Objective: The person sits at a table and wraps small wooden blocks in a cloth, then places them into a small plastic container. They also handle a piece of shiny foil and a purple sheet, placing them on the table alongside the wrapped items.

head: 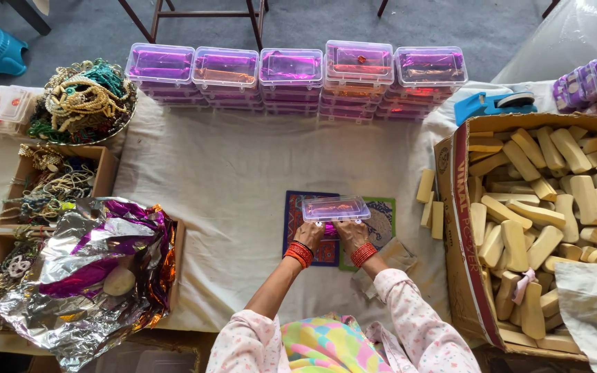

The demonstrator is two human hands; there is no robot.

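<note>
Resting on a small patterned mat (310, 243) near the middle of the cloth-covered table (229, 179) is a clear plastic box (335, 208) with a shiny orange-purple lining. Its long axis runs left to right across the view, parallel to the table's near edge, and its lid faces up. Both hands meet at its near long side: the left hand (308, 235) at the left part and the right hand (351, 235) at the right part, each wrist ringed with red bangles (299, 253). The fingers curl down against the box's near edge, pressing or gripping it; how firmly they close cannot be told from above.

Along the far edge of the table stands a row of stacked boxes (291, 79) of the same kind, also lying with their long sides left to right. To the right, a large carton (461, 228) holds many pale yellow blocks (540, 207), and a few more blocks (431, 204) stand between the carton and the mat. A blue tape dispenser (493, 105) lies behind the carton. To the left, crumpled foil sheets (91, 269) fill a tray, with a bowl of beaded strings (84, 100) farther back.
</note>
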